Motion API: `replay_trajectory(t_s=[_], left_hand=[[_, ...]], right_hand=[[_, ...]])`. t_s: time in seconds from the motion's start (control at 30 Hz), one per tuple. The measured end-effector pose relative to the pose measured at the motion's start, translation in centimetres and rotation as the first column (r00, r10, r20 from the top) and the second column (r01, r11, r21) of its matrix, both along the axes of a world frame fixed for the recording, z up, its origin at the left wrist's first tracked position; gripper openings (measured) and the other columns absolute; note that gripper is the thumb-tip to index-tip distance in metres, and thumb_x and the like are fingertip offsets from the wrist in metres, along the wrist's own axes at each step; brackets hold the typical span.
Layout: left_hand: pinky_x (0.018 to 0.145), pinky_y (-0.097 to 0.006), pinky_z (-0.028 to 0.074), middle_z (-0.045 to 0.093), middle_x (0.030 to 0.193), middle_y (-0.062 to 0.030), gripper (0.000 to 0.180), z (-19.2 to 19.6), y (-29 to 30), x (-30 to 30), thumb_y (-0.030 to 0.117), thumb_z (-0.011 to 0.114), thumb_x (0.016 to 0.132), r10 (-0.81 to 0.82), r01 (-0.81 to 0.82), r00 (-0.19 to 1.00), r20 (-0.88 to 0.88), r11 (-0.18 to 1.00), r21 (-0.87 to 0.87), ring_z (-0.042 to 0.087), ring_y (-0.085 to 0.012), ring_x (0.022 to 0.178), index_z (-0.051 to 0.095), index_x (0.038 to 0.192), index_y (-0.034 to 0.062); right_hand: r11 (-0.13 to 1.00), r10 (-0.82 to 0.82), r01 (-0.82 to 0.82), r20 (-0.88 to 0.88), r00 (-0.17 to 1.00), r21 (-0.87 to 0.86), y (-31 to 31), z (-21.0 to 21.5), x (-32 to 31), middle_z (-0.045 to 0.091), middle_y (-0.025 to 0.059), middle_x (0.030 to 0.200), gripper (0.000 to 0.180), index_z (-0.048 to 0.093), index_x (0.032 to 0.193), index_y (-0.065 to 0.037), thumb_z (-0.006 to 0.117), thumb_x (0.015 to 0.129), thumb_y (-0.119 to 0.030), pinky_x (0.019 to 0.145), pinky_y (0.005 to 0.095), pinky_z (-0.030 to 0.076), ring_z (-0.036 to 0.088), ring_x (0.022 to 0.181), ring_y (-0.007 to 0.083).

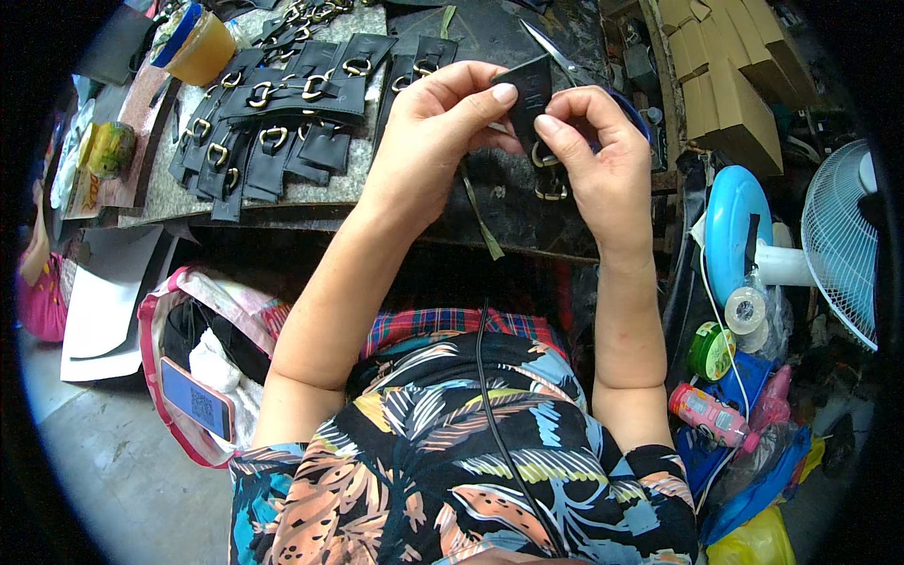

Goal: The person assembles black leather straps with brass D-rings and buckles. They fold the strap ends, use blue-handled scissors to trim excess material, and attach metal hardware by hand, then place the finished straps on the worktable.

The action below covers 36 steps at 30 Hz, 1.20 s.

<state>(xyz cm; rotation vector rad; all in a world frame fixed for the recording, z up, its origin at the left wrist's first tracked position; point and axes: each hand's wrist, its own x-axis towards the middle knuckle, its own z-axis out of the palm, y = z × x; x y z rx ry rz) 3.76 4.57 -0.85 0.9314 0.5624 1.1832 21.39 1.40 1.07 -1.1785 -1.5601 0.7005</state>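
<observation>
Hands: the left hand (428, 132) and right hand (593, 155) are both closed in a pinch on one black strap (530, 94), held up over the worktop (508, 202).
Strap: it looks light and bendy, like soft leather. A gold ring (544, 160) hangs at its lower end.
Where to hold: the flat black part, near the top, looks best; the ring may slip.
Pile: many more black straps with rings (273, 122) lie to the left on the worktop.
Scissors: a pair (551, 47) lies just behind the hands.
Around: a jar (196, 42) far left, a fan (838, 240) at the right.
</observation>
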Motion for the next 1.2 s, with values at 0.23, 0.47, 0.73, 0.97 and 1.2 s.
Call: replay_trajectory(t_s=[0.23, 0.47, 0.73, 0.97, 1.2], left_hand=[[0.076, -0.026, 0.062, 0.074, 0.101, -0.0091, 0.024, 0.7, -0.3, -1.1, 0.01, 0.075, 0.095, -0.045, 0.051, 0.985, -0.166, 0.998, 0.03, 0.072, -0.0124, 0.087, 0.069, 0.113, -0.0059], [0.081, -0.031, 0.063, 0.073, 0.101, -0.0063, 0.021, 0.6, -0.8, -0.7, 0.015, 0.072, 0.098, -0.015, 0.026, 0.99, -0.141, 0.996, 0.081, 0.072, -0.014, 0.091, 0.071, 0.111, -0.0013], [0.065, -0.027, 0.054, 0.07, 0.09, -0.0027, 0.022, 0.1, -0.3, -2.4, 0.021, 0.066, 0.1, -0.262, 0.266, 0.964, 0.049, 0.952, -0.154, 0.064, -0.0116, 0.071, 0.07, 0.107, 0.0004], [0.065, -0.022, 0.05, 0.071, 0.089, -0.0005, 0.021, 0.8, -0.8, -2.1, 0.017, 0.074, 0.095, -0.072, 0.106, 0.933, -0.351, 0.991, 0.077, 0.06, -0.0053, 0.072, 0.073, 0.107, -0.0001], [0.065, -0.025, 0.051, 0.072, 0.087, -0.0022, 0.015, 0.8, -2.2, -1.2, 0.01, 0.077, 0.09, 0.213, -0.096, 0.889, -0.405, 0.952, 0.29, 0.063, -0.0083, 0.074, 0.074, 0.1, -0.0011]], right_hand=[[0.999, 0.001, -0.006, 0.099, 0.995, 0.045, -0.1, -0.2, -0.5, 0.067, 0.0048, 0.088, 0.013, 0.069, 0.096, -0.001, 0.077, 0.09, -0.009, 0.072, 0.0277, 0.054, 0.066, 0.078, 0.0114], [0.986, 0.085, -0.112, -0.208, 0.974, -0.121, -0.1, -0.3, -0.6, 0.069, -0.0001, 0.087, 0.022, 0.07, 0.11, 0.0, 0.075, 0.098, -0.017, 0.07, 0.0225, 0.05, 0.062, 0.08, 0.0052], [0.92, 0.27, -0.335, -0.291, 0.918, -0.203, -0.4, -0.3, 0.6, 0.063, -0.0048, 0.083, 0.017, 0.07, 0.107, 0.0, 0.071, 0.101, -0.016, 0.064, 0.0199, 0.044, 0.052, 0.073, 0.0017], [0.969, 0.201, -0.212, -0.091, 0.975, -0.128, 0.0, -0.9, 0.4, 0.064, -0.003, 0.08, 0.016, 0.072, 0.099, -0.001, 0.074, 0.098, -0.017, 0.066, 0.0207, 0.046, 0.054, 0.075, 0.0025], [0.98, 0.161, -0.162, -0.026, 0.987, -0.114, -0.1, -1.0, 0.3, 0.065, -0.0013, 0.075, 0.015, 0.072, 0.096, -0.001, 0.075, 0.095, -0.015, 0.061, 0.024, 0.046, 0.055, 0.07, 0.0034]])
